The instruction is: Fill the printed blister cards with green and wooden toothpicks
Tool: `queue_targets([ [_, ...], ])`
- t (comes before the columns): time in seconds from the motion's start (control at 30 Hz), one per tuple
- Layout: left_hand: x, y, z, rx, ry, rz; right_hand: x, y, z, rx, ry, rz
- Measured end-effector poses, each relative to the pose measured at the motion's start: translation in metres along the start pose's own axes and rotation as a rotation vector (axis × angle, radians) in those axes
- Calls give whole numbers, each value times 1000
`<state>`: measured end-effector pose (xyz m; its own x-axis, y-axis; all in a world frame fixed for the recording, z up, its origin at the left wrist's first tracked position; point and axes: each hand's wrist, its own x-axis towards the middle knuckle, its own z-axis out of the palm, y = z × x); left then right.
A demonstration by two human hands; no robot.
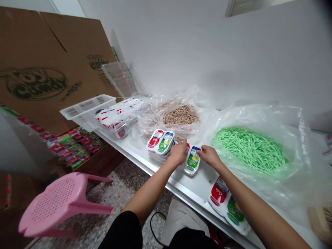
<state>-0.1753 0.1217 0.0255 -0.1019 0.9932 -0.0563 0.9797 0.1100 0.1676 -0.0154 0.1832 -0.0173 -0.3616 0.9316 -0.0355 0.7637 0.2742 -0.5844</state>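
Note:
A two-part candy pack [193, 161], one half red and the other green, lies low over the white table between my hands. My left hand [178, 152] is closed on its red side and covers most of that half. At its right edge, the thumb and fingers of my right hand [210, 156] pinch the green half. Left of my left hand is a stack of similar packs [160, 141], red "Cola" and green halves facing up. More red and green packs [220, 191] lie near the table's front edge, partly behind my right forearm.
Bags of green sticks [251, 148] and brown sticks [181, 115] lie along the wall. Further left, a clear tray of packs [118, 116] adjoins a white plastic basket [89, 105]. Large cartons [52, 41] stand left, with a pink stool [54, 200] on the floor.

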Motion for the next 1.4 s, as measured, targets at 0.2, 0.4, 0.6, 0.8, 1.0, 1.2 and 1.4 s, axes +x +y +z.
queue_targets([
  [0.2, -2, 3, 10, 78, -6, 26, 1, 3, 4, -83, -20, -2],
  [0.4, -2, 5, -1, 83, 46, 58, -4, 0, 8, -99, 17, 38],
  [0.6, -36, 46, 6, 2, 77, 131, -25, 0, -30, -42, 88, 23],
  [0.8, -67, 99, 65, -172, -213, 107, -69, 24, -81, 4, 152, 11],
  [1.0, -56, 105, 74, -165, -237, 145, -105, 71, -84, -23, 112, 98],
  [1.2, -69, 107, 48, -120, -136, 241, -133, 96, -80, -29, 156, 55],
  [1.4, -76, 93, 24, -978, -165, 353, -148, 90, -91, 259, 20, -95],
])
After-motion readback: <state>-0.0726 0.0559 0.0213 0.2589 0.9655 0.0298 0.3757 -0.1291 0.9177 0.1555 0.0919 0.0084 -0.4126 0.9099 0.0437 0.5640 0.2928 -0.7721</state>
